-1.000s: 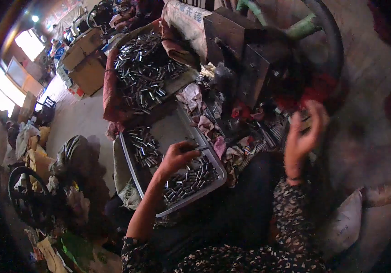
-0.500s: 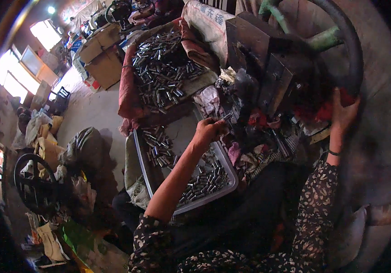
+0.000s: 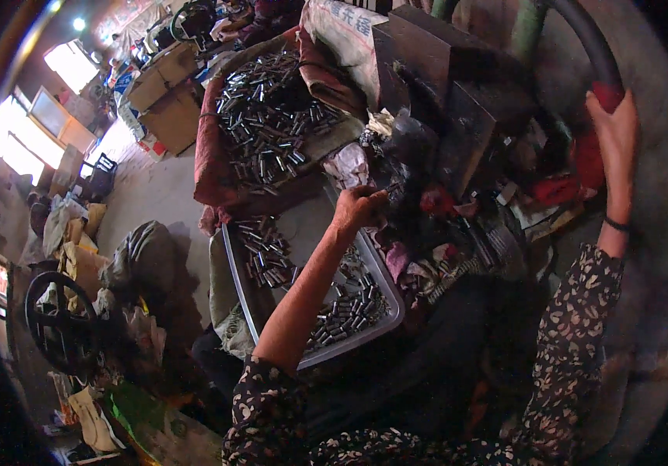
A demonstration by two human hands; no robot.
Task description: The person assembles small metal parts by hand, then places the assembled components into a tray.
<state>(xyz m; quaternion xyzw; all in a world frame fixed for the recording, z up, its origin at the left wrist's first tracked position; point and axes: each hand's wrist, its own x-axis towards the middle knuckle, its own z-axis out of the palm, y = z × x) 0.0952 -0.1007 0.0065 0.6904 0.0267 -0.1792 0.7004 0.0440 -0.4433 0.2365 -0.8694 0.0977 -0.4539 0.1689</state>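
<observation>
My left hand (image 3: 361,208) is closed, its fingertips pinching a small metal piece (image 3: 393,189) beside the dark metal block of a press (image 3: 470,136). Only the piece's tip shows. At the far right, my right hand (image 3: 615,128) grips a red cloth wrap (image 3: 607,95) on the dark rim of a large handwheel (image 3: 585,29) with green spokes. Below my left forearm lies a clear plastic bin (image 3: 397,299) with many short metal tubes (image 3: 357,309) in it. More metal tubes (image 3: 272,116) are heaped in a red cloth-lined container (image 3: 211,159) beyond the bin.
Crumpled rags (image 3: 439,268) lie between bin and press. A cardboard box (image 3: 169,116) stands at the far left. Another black handwheel (image 3: 60,318) is at left, near a grey sack (image 3: 147,256). Bright windows line the left wall.
My right hand has moved farther away and to the right as the handwheel turned. My left hand stays by the press, still pinching the small metal piece. The view has shifted slightly.
</observation>
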